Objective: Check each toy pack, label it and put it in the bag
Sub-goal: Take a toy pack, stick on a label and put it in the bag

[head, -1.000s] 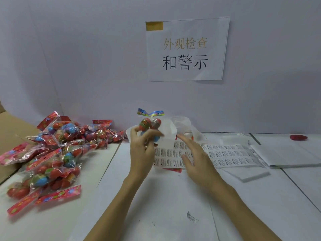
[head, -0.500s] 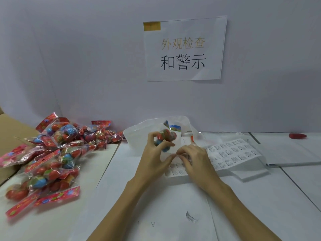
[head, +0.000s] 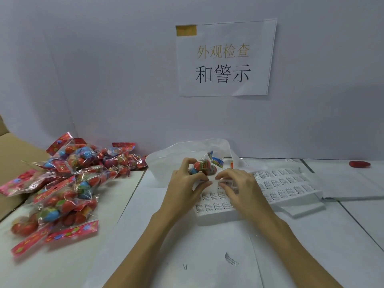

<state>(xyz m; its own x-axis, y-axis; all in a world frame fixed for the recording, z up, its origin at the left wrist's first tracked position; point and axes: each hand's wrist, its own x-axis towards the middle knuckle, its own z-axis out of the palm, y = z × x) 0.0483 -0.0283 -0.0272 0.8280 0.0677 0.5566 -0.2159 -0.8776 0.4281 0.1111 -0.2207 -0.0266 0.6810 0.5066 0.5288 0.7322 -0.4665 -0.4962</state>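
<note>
On the table (head: pixel 207 256), the bag (head: pixel 166 163) lies behind the label sheet (head: pixel 280 186). The left hand (head: pixel 182 190) grips a toy pack (head: pixel 202 166) above it; the right hand (head: pixel 239 188) seemingly pinches a label.

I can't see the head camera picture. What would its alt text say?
A person's left hand holds a small toy pack above a sheet of warning labels, while the right hand picks at a label. A heap of toy packs lies to the left, a white plastic bag behind the hands and a paper sign on the wall.
</note>
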